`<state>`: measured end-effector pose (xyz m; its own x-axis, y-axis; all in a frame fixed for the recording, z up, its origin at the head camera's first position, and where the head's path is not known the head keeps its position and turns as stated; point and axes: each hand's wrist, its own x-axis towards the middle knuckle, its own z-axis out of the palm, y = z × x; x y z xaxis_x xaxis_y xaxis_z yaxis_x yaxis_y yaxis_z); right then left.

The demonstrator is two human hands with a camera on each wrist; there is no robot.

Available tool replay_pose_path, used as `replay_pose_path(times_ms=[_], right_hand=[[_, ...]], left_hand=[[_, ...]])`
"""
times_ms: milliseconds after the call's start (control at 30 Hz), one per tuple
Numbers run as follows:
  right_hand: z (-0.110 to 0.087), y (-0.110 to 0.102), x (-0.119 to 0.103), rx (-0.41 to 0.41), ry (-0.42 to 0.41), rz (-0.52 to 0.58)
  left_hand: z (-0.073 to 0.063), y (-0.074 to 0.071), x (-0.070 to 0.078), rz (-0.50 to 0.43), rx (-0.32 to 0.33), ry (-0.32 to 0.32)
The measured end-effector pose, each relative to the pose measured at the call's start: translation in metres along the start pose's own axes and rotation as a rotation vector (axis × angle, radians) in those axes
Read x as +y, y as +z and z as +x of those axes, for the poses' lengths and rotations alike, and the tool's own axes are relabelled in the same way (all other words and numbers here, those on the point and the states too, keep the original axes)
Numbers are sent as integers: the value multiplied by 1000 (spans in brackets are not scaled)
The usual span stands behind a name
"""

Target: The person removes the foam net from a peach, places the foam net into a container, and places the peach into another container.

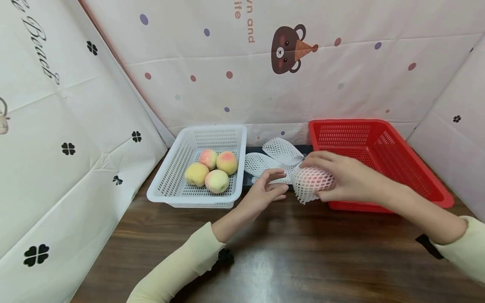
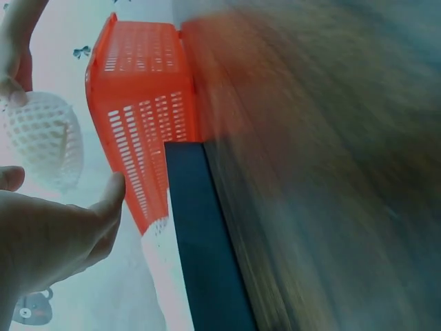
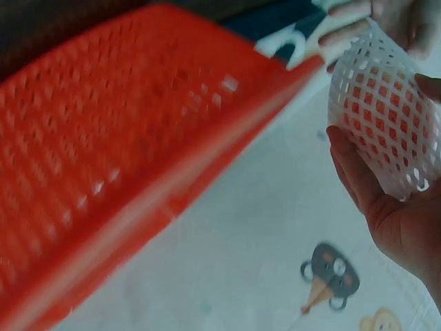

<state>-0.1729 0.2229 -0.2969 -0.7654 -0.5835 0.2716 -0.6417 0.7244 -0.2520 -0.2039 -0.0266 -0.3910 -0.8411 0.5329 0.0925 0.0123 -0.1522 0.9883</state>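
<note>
A peach in a white foam net sleeve (image 1: 312, 182) is held in my right hand (image 1: 346, 176), just in front of the red basket's left side. In the right wrist view, thumb and fingers curl round the netted peach (image 3: 386, 114), whose red skin shows through the mesh. My left hand (image 1: 265, 189) is to the left of it, apart from the peach, with fingers extended and nothing in them. Several loose foam net sleeves (image 1: 278, 153) lie behind the hands on a dark flat piece (image 1: 248, 179). Several bare peaches (image 1: 217, 181) rest inside the white basket (image 1: 159, 191) at left.
To the right stands the red basket (image 1: 413, 162), its visible floor bare. Both baskets stand on a brown wooden table (image 1: 288, 252) near the back. Printed white cloth (image 1: 182, 46) hangs behind and along both sides.
</note>
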Motion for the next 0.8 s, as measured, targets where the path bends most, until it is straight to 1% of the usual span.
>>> replay_pose_path(times_ms=[100,233,367,400,467,533,633,700,800], right_hand=[[-1,15,-7,-6,-20,28],[-1,39,-13,-1,-44,88],[0,68,-16,12,-52,155],[0,75,-16,15,-54,176],[-1,90,-15,28,-67,220],[-2,103,-13,47,-86,252],[-5,118,-11,69,-108,282],[-7,124,-11,69,-102,280],[-10,132,-9,56,-81,275]], left_hand=[[-9,-6,4,83,-2,-3],[-21,-12,9,275,2,26],[-32,-17,14,471,-20,105],[-35,-18,15,527,-31,133],[-40,-21,15,674,-53,200],[-44,-23,15,822,-79,252],[-50,-26,15,998,-117,314],[-52,-27,15,1049,-136,318],[-53,-28,15,1087,-146,312]])
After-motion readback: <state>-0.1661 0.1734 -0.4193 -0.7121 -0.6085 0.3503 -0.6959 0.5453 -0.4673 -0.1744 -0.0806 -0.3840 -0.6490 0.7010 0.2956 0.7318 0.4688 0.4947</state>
